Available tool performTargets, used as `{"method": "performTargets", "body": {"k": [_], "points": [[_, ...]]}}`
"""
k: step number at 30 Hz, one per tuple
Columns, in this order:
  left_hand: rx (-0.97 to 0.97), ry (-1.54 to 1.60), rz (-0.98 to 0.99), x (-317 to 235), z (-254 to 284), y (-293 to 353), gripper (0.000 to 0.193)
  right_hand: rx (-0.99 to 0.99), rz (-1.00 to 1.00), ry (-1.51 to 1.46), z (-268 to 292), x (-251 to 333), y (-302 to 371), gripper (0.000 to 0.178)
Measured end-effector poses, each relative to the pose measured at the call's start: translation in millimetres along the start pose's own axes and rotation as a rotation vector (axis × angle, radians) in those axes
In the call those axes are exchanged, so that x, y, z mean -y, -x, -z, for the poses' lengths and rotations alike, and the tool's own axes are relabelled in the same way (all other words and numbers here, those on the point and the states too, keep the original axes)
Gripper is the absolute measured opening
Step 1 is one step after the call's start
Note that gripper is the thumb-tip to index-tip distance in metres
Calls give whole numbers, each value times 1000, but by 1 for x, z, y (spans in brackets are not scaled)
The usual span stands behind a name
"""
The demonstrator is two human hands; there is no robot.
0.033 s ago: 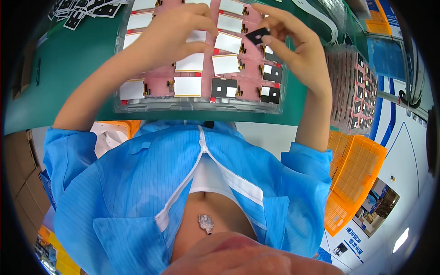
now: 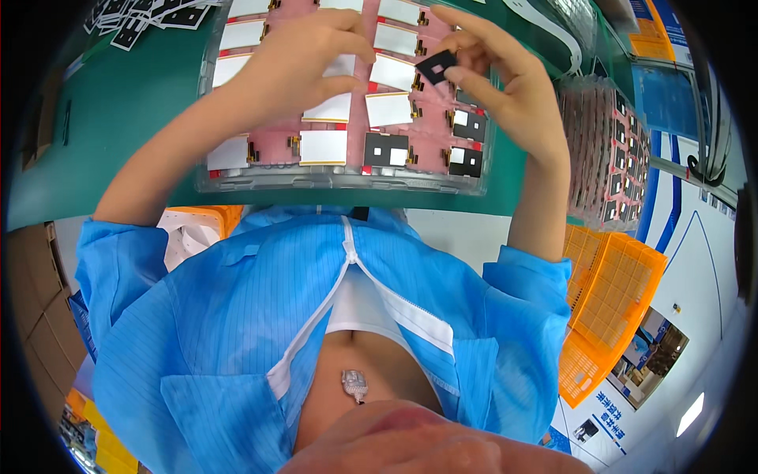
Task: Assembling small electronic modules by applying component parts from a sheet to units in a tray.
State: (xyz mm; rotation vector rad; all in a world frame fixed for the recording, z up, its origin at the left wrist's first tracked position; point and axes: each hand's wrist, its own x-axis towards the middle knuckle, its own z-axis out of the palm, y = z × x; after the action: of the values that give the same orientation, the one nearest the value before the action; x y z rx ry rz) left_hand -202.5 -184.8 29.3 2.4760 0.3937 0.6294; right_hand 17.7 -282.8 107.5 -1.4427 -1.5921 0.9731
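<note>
A black sheet piece with a small square window [image 2: 430, 68] is pinched between the thumb and fingers of my right hand [image 2: 517, 91], over the right side of a clear plastic tray [image 2: 339, 183]. My left hand [image 2: 296, 59] hovers at the tray's left-middle columns, thumb and fingers curved and apart, with nothing seen in them. It hides some of the parts below. Rows of flat white panels [image 2: 323, 148] with small dark connector tabs lie in the pink-looking tray. Several carry black pieces with square cutouts, such as the black-faced panel [image 2: 380, 150] in the near row.
Loose black-and-white sheet pieces [image 2: 130, 33] are heaped at the far left of the green tabletop [image 2: 134, 103]. Right of my right forearm stands a stack of filled trays [image 2: 604, 154]. Orange plastic crates [image 2: 612, 288] are below it. A white strip [image 2: 557, 31] curves along the far right.
The black piece in my right hand has shifted slightly left and tilted, its window showing more fully. My left hand has hardly moved.
</note>
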Motion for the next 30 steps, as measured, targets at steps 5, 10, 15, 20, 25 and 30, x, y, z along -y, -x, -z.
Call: {"method": "performTargets", "body": {"k": [5,10,15,20,25,30], "points": [[-45,-157,13,-25,-13,13,32,17,50,70,2,-33,14,27],[-65,-203,37,-33,-22,18,35,-4,146,258,7,-45,18,18],[-67,-256,27,-31,-26,17,36,-82,280,318,5,-44,19,16],[-56,-233,38,-27,-26,21,37,-36,178,267,6,-55,25,17],[-11,-213,60,-30,-22,21,39,83,67,263,-10,-24,23,13],[-25,-197,107,-28,-25,21,39,124,130,312,-10,-41,14,11]]}}
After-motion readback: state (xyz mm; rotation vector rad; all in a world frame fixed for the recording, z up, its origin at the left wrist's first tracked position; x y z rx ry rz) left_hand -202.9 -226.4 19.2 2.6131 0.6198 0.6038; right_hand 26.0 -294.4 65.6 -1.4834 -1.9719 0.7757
